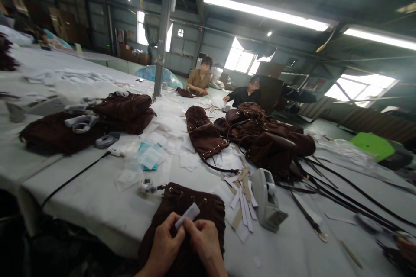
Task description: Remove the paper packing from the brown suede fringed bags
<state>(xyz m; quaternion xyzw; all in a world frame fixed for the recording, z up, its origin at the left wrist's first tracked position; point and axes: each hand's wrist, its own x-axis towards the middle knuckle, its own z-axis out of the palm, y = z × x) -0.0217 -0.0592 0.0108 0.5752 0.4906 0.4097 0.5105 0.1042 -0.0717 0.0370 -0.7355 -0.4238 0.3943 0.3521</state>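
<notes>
Both hands meet over a dark brown bag [212, 207] with brass eyelets along its top edge, lying at the table's front edge. My left hand [167, 240] pinches the lower left end of a small white strip [189, 215], which looks like folded paper. From the other side, my right hand [204, 238] grips the same strip between thumb and fingers. A short strap with something pale and wrapped [147, 186] at its end sticks out from the bag's upper left corner. The palms and the lower part of the bag are partly hidden.
Right of the bag stand a grey tape dispenser [268, 199] and loose paper strips [244, 203]. Brown bags [273, 138] are heaped behind, with straps trailing right. More bags [123, 112] lie left, near a black cable [74, 177]. Two people [199, 80] sit at the far side.
</notes>
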